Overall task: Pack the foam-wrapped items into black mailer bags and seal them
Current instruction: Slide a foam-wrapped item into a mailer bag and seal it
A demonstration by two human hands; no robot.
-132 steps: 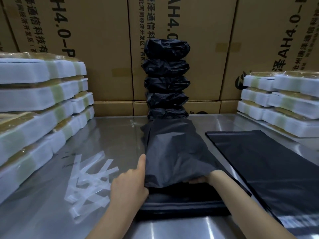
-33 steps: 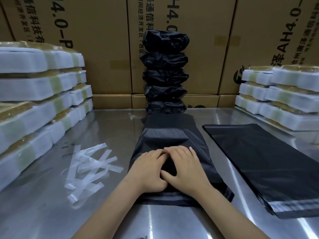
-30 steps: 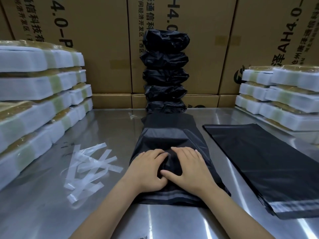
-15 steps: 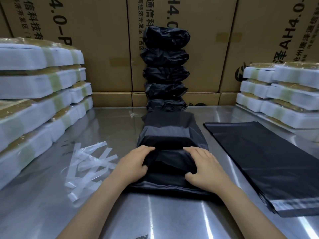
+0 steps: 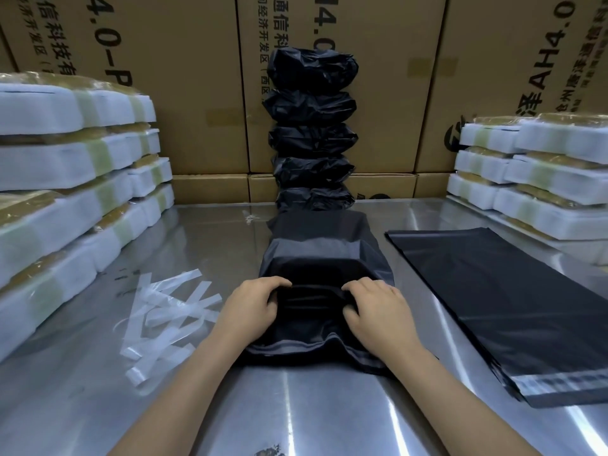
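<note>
head view: my left hand (image 5: 251, 309) and right hand (image 5: 375, 312) slid apart, now gripping the folded black bag (image 5: 324, 264) (almost sealed).

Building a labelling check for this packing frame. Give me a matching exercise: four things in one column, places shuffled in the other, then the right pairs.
Things
1. stack of filled black bags
2. flat empty mailers
3. peeled clear strips
4. mailer being packed

Places
A. under both hands, table centre
B. on the table, left of the left hand
C. against the cardboard boxes, at the back
D. on the table, right of the right hand

Pairs: 1-C, 2-D, 3-B, 4-A
</note>
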